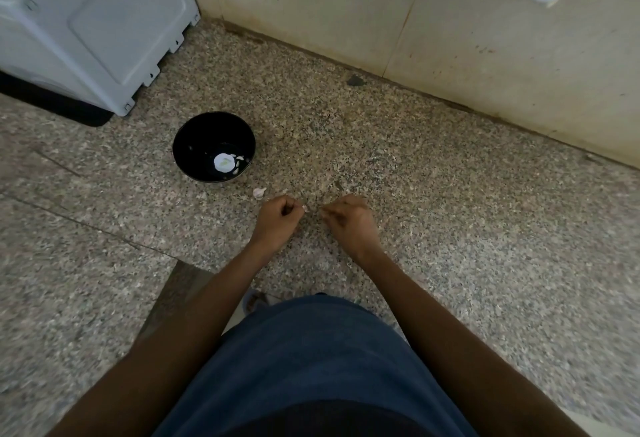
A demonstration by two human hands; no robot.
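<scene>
Obs., head view. Work in hand: peeling garlic over the bench (450, 228).

Left hand (277, 220): fingers curled, thumb and forefinger pinched on a small garlic clove (304, 208), which is held over the bench near the middle of the view. Right hand (349, 220) sits at 3 o'clock of the clove, close but apart from it. Its fingers are curled together with nothing visible between them (a scrap of skin could be hidden there; cannot tell).

Risks, as judged:
- The pinch takes one end only, so the clove could squirt free when the skin is pulled and roll over the speckled stone, where pale bits are hard to spot.
- The black bowl (214, 147) lies at 10 o'clock of the left hand, well apart. A toss from here could miss its rim.
- A pale loose piece (259, 192) lies on the bench at 11 o'clock, just beside the left hand, and a careless wrist could knock it.

Clove: tiny, pinkish-white, only its tip showing past the fingers. Whether skin remains on it is too small to tell.
</scene>
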